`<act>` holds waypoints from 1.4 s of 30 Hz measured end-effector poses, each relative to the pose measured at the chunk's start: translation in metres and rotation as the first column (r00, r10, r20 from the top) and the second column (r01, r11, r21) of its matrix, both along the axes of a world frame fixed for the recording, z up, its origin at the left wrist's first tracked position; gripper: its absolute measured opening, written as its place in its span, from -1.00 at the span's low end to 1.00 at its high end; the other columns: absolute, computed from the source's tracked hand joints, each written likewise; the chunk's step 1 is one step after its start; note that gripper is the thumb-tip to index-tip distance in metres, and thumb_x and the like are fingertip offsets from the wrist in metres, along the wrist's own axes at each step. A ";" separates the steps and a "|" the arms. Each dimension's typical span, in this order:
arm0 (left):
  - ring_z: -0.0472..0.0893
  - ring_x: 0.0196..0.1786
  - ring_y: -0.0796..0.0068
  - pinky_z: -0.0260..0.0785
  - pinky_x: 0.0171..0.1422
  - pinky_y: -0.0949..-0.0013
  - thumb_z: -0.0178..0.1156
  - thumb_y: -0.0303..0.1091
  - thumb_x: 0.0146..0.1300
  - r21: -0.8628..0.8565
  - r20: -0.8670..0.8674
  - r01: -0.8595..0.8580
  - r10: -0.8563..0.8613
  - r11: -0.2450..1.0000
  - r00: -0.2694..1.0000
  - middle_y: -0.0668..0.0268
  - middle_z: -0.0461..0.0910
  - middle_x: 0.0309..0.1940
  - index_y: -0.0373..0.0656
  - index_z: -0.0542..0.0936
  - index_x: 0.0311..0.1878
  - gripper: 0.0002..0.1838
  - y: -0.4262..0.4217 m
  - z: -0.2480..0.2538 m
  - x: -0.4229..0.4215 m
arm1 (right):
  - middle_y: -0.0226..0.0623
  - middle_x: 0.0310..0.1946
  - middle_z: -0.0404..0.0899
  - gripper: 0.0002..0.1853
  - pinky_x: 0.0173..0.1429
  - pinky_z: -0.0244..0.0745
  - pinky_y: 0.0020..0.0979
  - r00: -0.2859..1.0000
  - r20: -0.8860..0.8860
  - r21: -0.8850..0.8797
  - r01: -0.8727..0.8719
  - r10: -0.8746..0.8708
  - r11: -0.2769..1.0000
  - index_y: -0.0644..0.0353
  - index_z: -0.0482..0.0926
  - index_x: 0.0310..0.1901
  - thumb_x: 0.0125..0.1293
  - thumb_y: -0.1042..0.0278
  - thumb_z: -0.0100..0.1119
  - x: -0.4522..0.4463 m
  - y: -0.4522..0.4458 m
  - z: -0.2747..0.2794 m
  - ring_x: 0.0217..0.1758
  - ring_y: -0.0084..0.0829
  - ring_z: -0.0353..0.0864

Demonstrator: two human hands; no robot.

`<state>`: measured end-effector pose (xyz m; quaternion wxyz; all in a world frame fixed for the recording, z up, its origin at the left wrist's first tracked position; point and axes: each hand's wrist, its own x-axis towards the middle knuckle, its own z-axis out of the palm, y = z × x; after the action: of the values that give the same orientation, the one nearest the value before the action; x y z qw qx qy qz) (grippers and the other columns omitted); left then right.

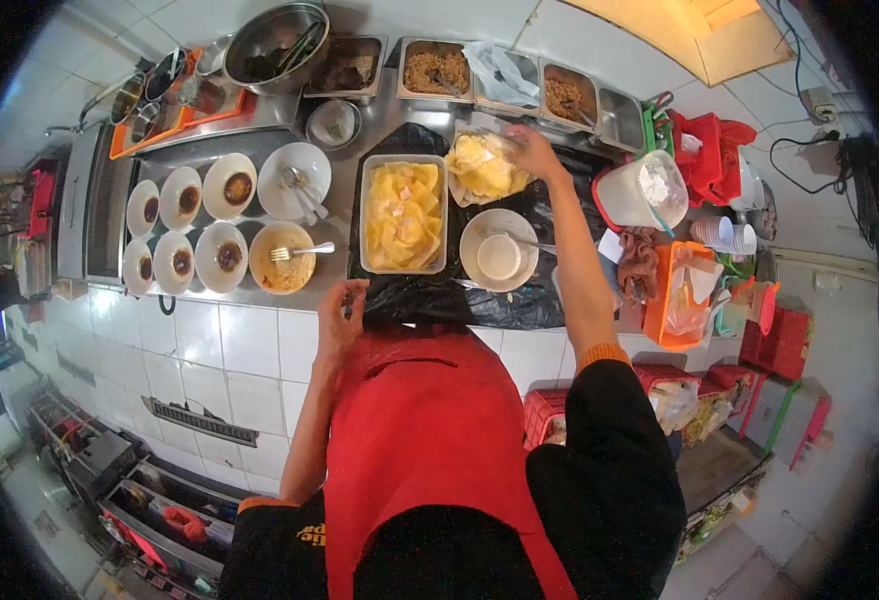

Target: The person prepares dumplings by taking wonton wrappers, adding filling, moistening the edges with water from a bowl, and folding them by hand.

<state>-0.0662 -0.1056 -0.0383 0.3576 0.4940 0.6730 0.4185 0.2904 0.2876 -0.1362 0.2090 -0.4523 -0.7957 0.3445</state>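
Note:
My right hand point(533, 153) reaches to the back of the counter, its fingers bent over the right edge of a stack of thin yellow dough wrappers point(486, 168) lying in clear plastic. Which layer the fingertips pinch is partly hidden. Left of that stack, a clear rectangular tub point(364, 235) is filled with folded yellow wrappers point(403, 215). In front of the stack, a white bowl point(471, 262) holds a smaller cup point(499, 257) and a utensil handle. My left hand point(341, 316) hangs loosely curled at the counter's front edge, fingers slightly apart, nothing visible in it.
Several white bowls with dark sauce point(228, 257) stand at left, beside a bowl with a fork point(281, 277) and one with spoons point(299, 185). Steel trays of brown minced food point(434, 72) line the back. A white powder tub point(641, 192) and orange basket point(667, 310) stand right.

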 end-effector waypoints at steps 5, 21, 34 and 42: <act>0.70 -0.11 0.39 0.53 0.00 0.35 0.23 -0.60 0.36 -0.037 0.025 0.005 -0.004 0.999 1.000 0.19 0.72 -0.14 -0.23 0.66 0.00 -0.81 0.003 0.006 0.000 | -0.28 -0.11 0.74 -0.56 0.03 0.63 -0.38 0.981 0.042 -0.129 0.195 -0.191 0.972 0.29 0.66 0.10 0.13 0.59 0.38 -0.001 -0.028 0.057 -0.09 -0.43 0.72; 0.71 -0.05 0.41 0.54 0.09 0.35 0.20 -0.47 0.44 0.077 0.176 0.198 -0.209 0.977 0.962 0.19 0.73 -0.10 -0.26 0.65 -0.01 -0.86 0.099 0.020 0.054 | -0.30 -0.30 0.74 -0.66 -0.11 0.60 -0.46 0.868 -0.293 -0.087 0.392 -0.400 0.916 0.32 0.69 0.00 0.15 0.51 0.41 0.034 -0.019 0.046 -0.28 -0.55 0.69; 0.38 0.46 0.11 0.24 0.53 0.12 0.48 -0.17 0.23 0.133 0.619 0.045 -0.118 0.990 0.776 -0.10 0.30 0.42 -0.31 0.07 0.55 0.00 0.175 0.002 0.141 | -0.33 -0.23 0.68 -0.55 -0.18 0.58 -0.57 0.848 -0.444 -0.353 0.130 -0.288 0.927 0.22 0.57 0.20 0.25 0.61 0.36 -0.024 -0.128 0.194 -0.22 -0.61 0.67; 0.61 -0.08 0.56 0.45 0.13 0.37 0.50 -0.23 0.19 0.012 0.210 0.691 -0.677 0.723 0.705 0.27 0.70 -0.15 -0.26 0.66 0.02 -0.59 0.177 0.067 0.117 | -0.28 -0.20 0.75 -0.59 -0.14 0.59 -0.46 0.952 -0.140 -0.487 -0.306 0.273 0.818 0.31 0.63 0.10 0.17 0.56 0.39 -0.041 -0.142 0.254 -0.31 -0.57 0.67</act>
<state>0.0508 0.0712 0.0290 0.5695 0.6511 0.4161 0.2802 0.2490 0.1455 0.1179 0.0545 -0.3534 -0.7306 0.5817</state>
